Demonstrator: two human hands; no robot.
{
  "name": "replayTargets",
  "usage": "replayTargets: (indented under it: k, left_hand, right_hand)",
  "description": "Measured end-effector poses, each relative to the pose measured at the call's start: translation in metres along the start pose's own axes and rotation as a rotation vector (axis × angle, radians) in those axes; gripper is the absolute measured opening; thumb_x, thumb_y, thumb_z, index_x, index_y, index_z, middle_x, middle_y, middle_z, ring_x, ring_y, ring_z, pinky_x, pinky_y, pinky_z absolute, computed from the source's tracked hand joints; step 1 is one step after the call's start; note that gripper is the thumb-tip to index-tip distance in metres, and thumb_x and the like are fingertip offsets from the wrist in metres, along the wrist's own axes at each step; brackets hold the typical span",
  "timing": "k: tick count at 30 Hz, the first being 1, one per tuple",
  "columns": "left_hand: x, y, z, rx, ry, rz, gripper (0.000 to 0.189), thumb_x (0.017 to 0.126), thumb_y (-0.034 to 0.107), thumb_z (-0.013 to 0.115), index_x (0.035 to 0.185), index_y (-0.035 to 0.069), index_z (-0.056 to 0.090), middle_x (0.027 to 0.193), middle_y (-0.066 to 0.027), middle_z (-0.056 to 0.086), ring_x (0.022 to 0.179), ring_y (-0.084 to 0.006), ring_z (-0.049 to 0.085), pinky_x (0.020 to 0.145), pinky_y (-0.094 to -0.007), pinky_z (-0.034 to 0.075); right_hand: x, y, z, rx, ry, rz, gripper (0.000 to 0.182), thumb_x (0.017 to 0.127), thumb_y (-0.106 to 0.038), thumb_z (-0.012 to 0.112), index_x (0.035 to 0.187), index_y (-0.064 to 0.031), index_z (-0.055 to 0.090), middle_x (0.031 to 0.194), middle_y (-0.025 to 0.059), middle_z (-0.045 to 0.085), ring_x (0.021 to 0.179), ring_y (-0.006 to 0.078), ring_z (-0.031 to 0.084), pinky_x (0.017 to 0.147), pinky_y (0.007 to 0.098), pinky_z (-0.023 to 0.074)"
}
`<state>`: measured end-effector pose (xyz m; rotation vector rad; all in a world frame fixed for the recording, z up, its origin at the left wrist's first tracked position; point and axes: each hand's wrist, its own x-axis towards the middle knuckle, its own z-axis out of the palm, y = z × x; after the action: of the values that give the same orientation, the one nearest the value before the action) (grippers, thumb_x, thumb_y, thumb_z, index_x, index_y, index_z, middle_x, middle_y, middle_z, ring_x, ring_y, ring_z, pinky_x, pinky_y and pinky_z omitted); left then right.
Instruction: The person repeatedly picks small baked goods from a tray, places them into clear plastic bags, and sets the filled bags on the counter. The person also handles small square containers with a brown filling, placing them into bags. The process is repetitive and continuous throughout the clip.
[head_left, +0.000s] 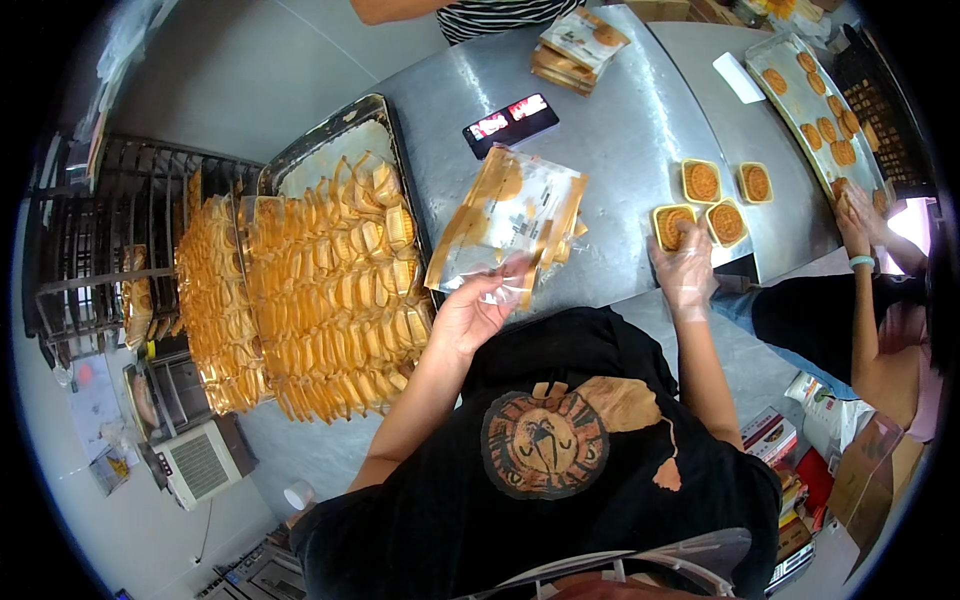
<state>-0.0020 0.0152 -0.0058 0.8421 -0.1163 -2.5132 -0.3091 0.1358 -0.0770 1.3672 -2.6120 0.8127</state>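
My bare left hand (475, 311) holds a printed plastic pouch (510, 206) by its lower edge, with more packaging showing under and beside it. My right hand (686, 270), in a clear plastic glove, is on a mooncake in a small square plastic tray (670, 227) on the steel table; its thumb is partly hidden. Against that tray sit two other mooncakes in trays, one above (700, 181) and one at the right (726, 223). A further mooncake in its tray (755, 183) lies a little apart to the right.
A dark-rimmed baking tray (396, 135) full of packed golden pouches (322, 300) stands at the left. A phone (511, 125) and a pouch stack (581, 49) lie on the steel table (615, 127). At right, a co-worker's hands (859, 217) are at a tray of mooncakes (787, 112). Another person stands across.
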Motion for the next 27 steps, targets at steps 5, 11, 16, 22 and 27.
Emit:
replayTargets:
  k: [5,11,16,22,27]
  left_hand:
    - [-0.009,-0.003,0.025,0.21,0.07,0.294,0.035,0.086,0.004,0.062,0.12,0.005,0.052,0.109,-0.0122,0.062,0.102,-0.0186,0.062,0.084,-0.0348,0.055]
    - [0.0,0.005,0.018,0.16,0.156,0.341,0.017,0.086,0.019,0.067,0.1,0.01,0.061,0.087,-0.0018,0.068,0.08,-0.0142,0.067,0.074,-0.0307,0.057]
    - [0.01,0.0,0.052,0.268,0.291,0.415,0.022,0.087,0.026,0.067,0.102,0.011,0.06,0.093,-0.0046,0.067,0.082,-0.0154,0.066,0.072,-0.0288,0.056]
    - [0.016,-0.01,0.078,0.422,0.307,0.58,0.025,0.088,0.023,0.066,0.107,0.007,0.059,0.095,-0.005,0.066,0.081,-0.0131,0.065,0.069,-0.0274,0.054]
    - [0.02,-0.024,0.092,0.45,0.266,0.735,0.027,0.089,0.013,0.064,0.114,0.006,0.055,0.102,-0.0053,0.063,0.087,-0.0137,0.063,0.073,-0.0276,0.053]
  right_hand:
    - [0.0,0.0,0.002,0.082,0.071,0.031,0.053,0.07,-0.019,0.076,0.11,-0.0007,0.047,0.114,0.0244,0.054,0.106,0.0379,0.055,0.092,0.0433,0.0438]
    - [0.003,-0.026,-0.013,0.789,0.035,0.072,0.056,0.07,-0.01,0.077,0.114,-0.0001,0.043,0.105,0.0143,0.059,0.095,0.0195,0.06,0.086,0.0326,0.0487]
    - [0.02,-0.101,-0.083,0.758,-0.079,-0.242,0.059,0.063,-0.011,0.078,0.113,-0.0027,0.048,0.109,0.016,0.058,0.098,0.0271,0.059,0.087,0.0374,0.0478]
    - [0.029,-0.155,-0.083,0.445,0.127,-0.415,0.07,0.053,-0.014,0.082,0.115,-0.0083,0.051,0.111,0.0166,0.055,0.097,0.0342,0.056,0.083,0.0408,0.0472]
    - [0.034,-0.164,-0.072,0.422,0.162,-0.409,0.07,0.054,-0.016,0.082,0.115,-0.0095,0.049,0.11,0.0152,0.053,0.097,0.0337,0.055,0.08,0.0408,0.0474]
